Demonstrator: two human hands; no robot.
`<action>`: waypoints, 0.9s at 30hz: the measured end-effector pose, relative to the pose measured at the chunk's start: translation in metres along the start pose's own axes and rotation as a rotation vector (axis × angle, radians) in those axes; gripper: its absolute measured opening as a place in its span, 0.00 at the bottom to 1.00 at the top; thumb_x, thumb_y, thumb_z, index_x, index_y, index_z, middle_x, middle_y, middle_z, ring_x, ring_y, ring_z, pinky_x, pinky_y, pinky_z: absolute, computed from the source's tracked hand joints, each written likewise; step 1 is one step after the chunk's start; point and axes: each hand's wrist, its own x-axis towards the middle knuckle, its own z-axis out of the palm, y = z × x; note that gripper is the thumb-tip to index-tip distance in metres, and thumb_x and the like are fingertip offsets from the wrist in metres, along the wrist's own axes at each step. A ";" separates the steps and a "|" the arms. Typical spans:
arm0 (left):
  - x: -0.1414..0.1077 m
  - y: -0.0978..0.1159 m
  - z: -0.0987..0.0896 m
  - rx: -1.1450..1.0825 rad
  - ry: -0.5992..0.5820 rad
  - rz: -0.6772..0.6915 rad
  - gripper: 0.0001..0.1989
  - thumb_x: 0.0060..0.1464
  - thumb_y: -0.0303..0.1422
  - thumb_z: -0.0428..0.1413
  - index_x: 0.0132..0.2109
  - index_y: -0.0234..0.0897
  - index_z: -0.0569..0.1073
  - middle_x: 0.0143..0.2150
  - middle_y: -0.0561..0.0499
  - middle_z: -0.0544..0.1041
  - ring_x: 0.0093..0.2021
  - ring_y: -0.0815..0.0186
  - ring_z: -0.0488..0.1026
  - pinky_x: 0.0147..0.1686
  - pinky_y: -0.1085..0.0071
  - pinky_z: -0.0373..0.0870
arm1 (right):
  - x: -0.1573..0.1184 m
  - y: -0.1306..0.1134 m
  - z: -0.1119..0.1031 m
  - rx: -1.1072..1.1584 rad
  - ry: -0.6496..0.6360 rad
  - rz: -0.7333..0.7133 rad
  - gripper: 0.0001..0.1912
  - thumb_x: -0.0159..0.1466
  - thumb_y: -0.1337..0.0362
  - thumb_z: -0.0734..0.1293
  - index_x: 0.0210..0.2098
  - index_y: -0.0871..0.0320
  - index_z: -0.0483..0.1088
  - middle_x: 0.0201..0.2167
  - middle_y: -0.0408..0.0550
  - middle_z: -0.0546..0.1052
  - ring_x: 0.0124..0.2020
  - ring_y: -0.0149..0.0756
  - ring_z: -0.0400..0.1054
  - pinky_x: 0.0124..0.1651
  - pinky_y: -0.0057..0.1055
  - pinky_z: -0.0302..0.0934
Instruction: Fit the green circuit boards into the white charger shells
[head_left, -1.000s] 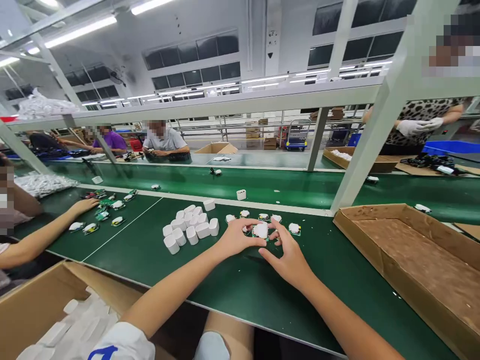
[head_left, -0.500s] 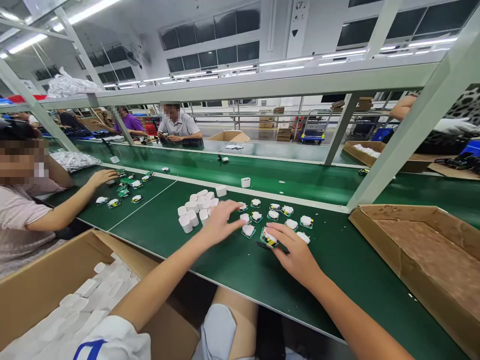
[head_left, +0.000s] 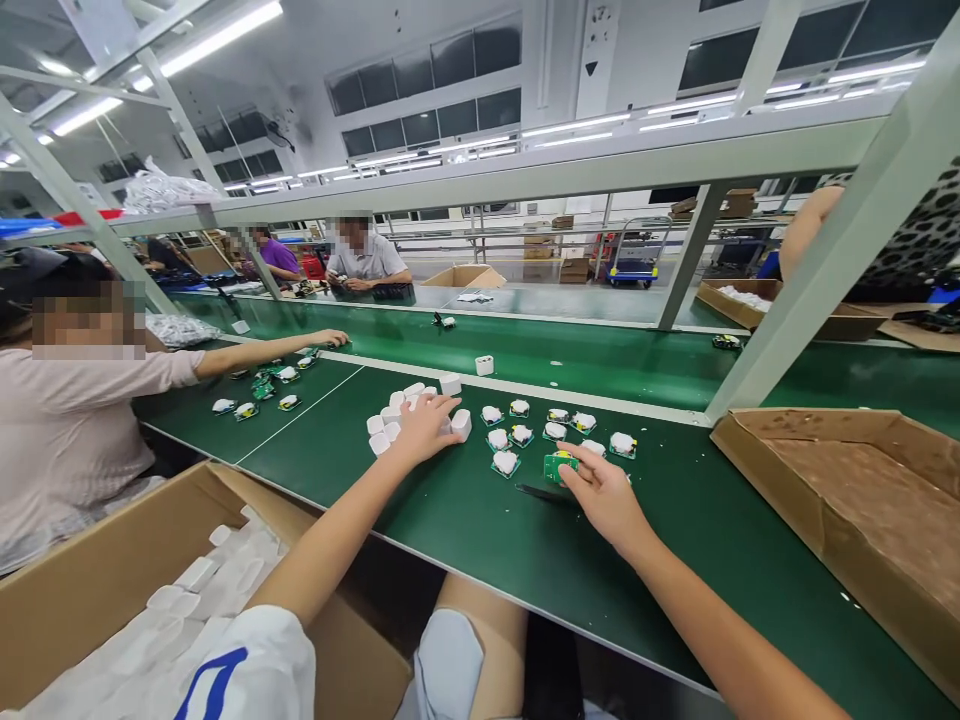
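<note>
Green circuit board (head_left: 561,466) | right hand (head_left: 604,500): fingertips on it, grip unclear | left hand (head_left: 424,428): open, over white plastic cups (head_left: 377,425) left of board | brown cardboard box (head_left: 135,520) of white pieces (head_left: 187,590) farther left

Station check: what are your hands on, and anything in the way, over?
Left hand on white plastic caps. Right hand at green circuit board. Dark slender tool beside it.

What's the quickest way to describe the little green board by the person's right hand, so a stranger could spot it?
On the green workbench in front of the person, find the white caps, then the small white-topped boards to their right. At that group's near edge, touching the right hand, lies this green circuit board, the only one there with no white on top.
</note>
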 end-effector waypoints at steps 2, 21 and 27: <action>0.007 0.001 0.001 -0.027 -0.009 0.016 0.27 0.45 0.35 0.62 0.55 0.48 0.68 0.58 0.47 0.68 0.61 0.47 0.55 0.59 0.46 0.46 | 0.002 0.001 -0.002 0.105 -0.001 0.118 0.21 0.55 0.53 0.68 0.45 0.56 0.73 0.45 0.50 0.74 0.24 0.28 0.67 0.33 0.35 0.70; 0.012 0.119 0.045 -1.405 -0.083 0.289 0.32 0.35 0.36 0.67 0.51 0.42 0.70 0.49 0.48 0.62 0.51 0.61 0.68 0.49 0.65 0.71 | 0.011 -0.018 -0.025 0.229 0.106 0.049 0.24 0.43 0.57 0.76 0.38 0.57 0.71 0.37 0.49 0.77 0.38 0.38 0.72 0.45 0.37 0.67; -0.007 0.118 0.047 -1.421 -0.269 0.299 0.30 0.36 0.33 0.68 0.50 0.46 0.72 0.50 0.48 0.63 0.52 0.60 0.66 0.46 0.64 0.74 | 0.001 -0.020 -0.023 -0.032 0.124 -0.180 0.25 0.52 0.59 0.72 0.49 0.53 0.70 0.45 0.49 0.74 0.40 0.39 0.69 0.41 0.36 0.67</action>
